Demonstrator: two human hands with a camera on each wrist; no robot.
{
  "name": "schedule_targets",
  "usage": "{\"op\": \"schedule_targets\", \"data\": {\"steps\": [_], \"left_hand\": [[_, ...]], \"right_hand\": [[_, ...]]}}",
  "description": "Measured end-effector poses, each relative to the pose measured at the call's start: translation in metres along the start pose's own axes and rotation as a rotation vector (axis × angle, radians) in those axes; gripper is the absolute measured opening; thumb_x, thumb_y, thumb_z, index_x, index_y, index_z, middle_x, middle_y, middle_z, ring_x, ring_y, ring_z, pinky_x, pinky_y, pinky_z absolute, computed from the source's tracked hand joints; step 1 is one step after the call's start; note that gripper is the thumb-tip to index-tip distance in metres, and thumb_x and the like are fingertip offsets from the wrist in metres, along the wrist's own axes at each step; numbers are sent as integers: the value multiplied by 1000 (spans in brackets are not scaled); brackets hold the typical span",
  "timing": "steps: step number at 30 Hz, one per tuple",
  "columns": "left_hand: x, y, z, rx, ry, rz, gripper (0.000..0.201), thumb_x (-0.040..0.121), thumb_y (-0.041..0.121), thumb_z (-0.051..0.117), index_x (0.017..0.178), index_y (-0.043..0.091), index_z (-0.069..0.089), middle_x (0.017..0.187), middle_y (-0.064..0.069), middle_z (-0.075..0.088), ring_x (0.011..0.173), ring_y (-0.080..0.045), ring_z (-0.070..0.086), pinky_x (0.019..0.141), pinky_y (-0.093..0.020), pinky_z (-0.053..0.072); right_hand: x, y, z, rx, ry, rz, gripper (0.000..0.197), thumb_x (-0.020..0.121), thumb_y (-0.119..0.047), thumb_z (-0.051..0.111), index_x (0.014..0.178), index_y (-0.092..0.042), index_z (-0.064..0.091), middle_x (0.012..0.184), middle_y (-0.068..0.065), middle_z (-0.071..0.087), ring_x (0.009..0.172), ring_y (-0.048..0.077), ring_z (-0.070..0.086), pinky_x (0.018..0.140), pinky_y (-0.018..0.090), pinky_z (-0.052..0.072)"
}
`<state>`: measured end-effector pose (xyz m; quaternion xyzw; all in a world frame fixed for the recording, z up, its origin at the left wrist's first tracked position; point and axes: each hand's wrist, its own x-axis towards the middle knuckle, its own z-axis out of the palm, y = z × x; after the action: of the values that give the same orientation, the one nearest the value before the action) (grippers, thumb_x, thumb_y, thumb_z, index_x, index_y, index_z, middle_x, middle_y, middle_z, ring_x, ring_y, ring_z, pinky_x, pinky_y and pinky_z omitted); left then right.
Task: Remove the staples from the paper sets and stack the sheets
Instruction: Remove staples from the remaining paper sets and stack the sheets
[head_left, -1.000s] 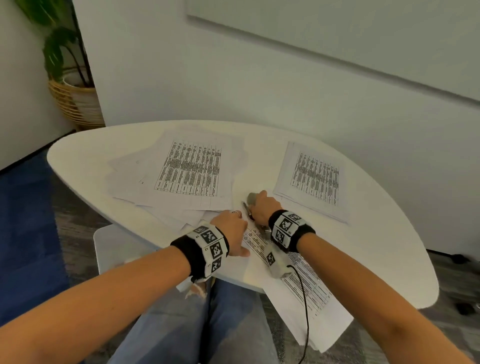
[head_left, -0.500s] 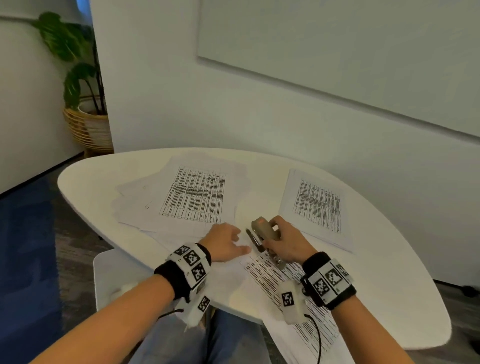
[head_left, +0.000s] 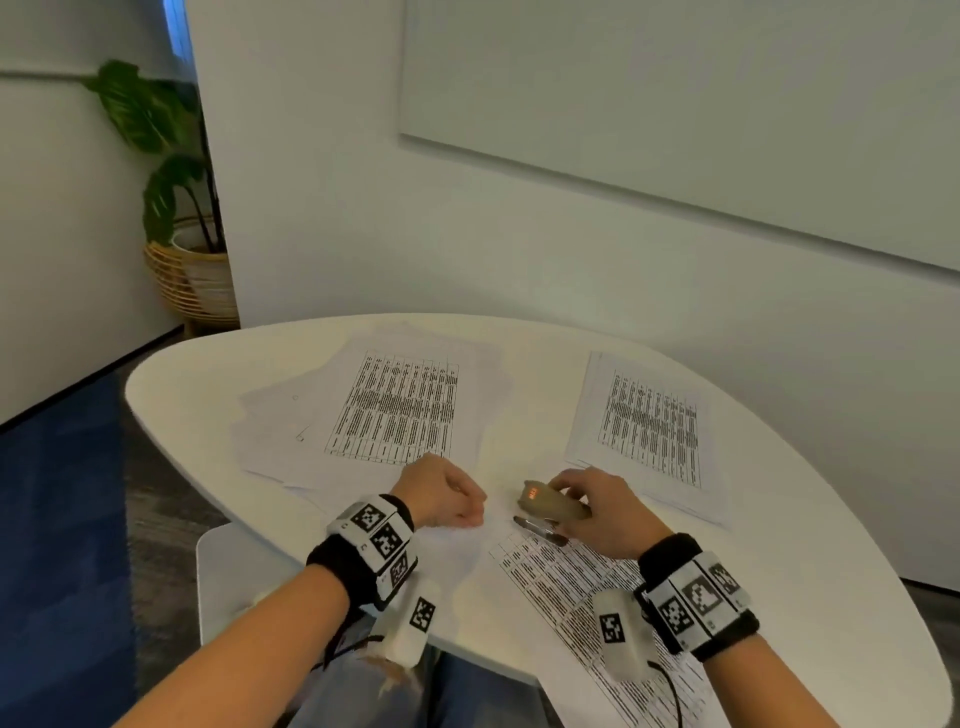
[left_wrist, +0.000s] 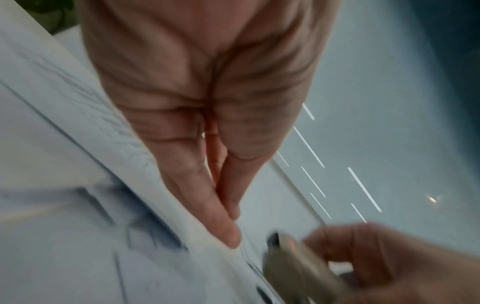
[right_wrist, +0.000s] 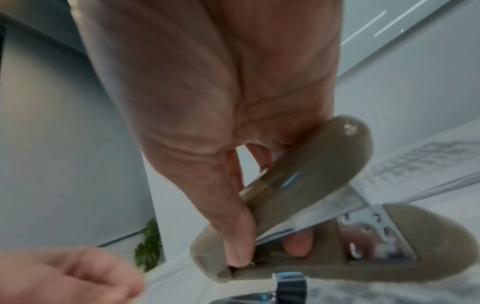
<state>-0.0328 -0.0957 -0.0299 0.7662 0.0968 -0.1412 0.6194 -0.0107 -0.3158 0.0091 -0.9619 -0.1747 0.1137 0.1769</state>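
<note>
A tan stapler (head_left: 550, 504) (right_wrist: 298, 185) is gripped in my right hand (head_left: 597, 509), lifted a little and tilted above the top corner of a printed paper set (head_left: 566, 577). The thumb (right_wrist: 233, 236) lies along its side, and its hinged parts stand apart. My left hand (head_left: 447, 499) rests curled on the same set just left of the stapler. Its thumb and forefinger (left_wrist: 228, 236) pinch together at the sheet's corner. What lies between them is too small to see. A spread stack of loose sheets (head_left: 400, 405) lies at the back left.
Another printed pile (head_left: 649, 421) lies at the back right of the white table (head_left: 779, 519). A dark slim object (head_left: 540, 530) lies under the stapler. The near paper set overhangs the table's front edge. A potted plant (head_left: 176, 208) stands by the far left wall.
My left hand went from lying flat on the paper to a curled pinch. The right hand turned and raised the stapler. The head view tilted upward.
</note>
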Motion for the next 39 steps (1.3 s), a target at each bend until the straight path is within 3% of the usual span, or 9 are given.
{"op": "schedule_targets", "data": {"steps": [4,10,15,22,27,29,32,37,39], "left_hand": [[-12,-12,-39,-254,141,38,6,82,-5,68,86,-1,69,82,-15,71,68,-15,71,64,-20,58],[-35,-44,-92,-503,314,41,12,84,-7,62,93,-3,69,87,-18,73,74,-17,72,65,-18,57],[-55,-60,-109,-598,357,0,11,88,-5,57,96,-6,66,90,-19,72,74,-16,72,65,-18,58],[-78,-85,-127,-708,392,-91,16,90,-2,55,102,-10,63,91,-21,72,73,-17,73,64,-20,58],[-85,-93,-137,-708,382,-125,19,90,-1,56,105,-10,62,94,-21,71,74,-17,73,66,-21,58],[-85,-93,-137,-695,363,-132,20,90,0,57,107,-10,62,99,-22,70,76,-17,72,68,-21,58],[-88,-93,-138,-676,332,-137,21,89,0,57,108,-10,62,102,-23,69,79,-18,72,70,-22,58],[-96,-102,-142,-645,316,-145,22,89,1,58,109,-6,63,98,-18,72,86,-18,71,72,-21,58],[-99,-106,-142,-645,321,-149,22,90,2,57,109,-5,63,99,-19,71,89,-18,70,73,-20,57]], "right_hand": [[8,19,-9,-85,-45,139,42,82,-15,69,122,-14,57,122,7,56,100,16,51,84,22,41],[29,1,-10,-474,-29,211,40,87,-45,52,116,-19,56,116,1,57,114,21,49,99,42,36],[75,-35,-4,-296,-6,26,33,91,-25,57,122,-12,58,129,6,52,121,22,48,104,32,40],[128,-31,32,-317,-104,158,41,96,-16,42,135,-7,41,138,16,39,127,30,42,104,35,38],[136,-36,36,-307,-63,138,24,95,-8,37,107,-12,58,109,15,54,112,27,50,92,31,42],[141,-42,38,-284,-29,140,13,94,-10,42,84,-13,50,89,9,49,91,22,50,81,28,43],[148,-47,44,-264,21,191,36,94,-10,43,59,-14,35,74,6,49,86,19,51,69,24,43],[145,-61,42,-311,51,289,38,97,-14,43,59,-13,34,75,1,51,94,19,58,82,24,44],[149,-60,43,-298,65,329,28,95,-17,47,70,-7,51,77,1,53,92,18,58,84,24,43]]}}
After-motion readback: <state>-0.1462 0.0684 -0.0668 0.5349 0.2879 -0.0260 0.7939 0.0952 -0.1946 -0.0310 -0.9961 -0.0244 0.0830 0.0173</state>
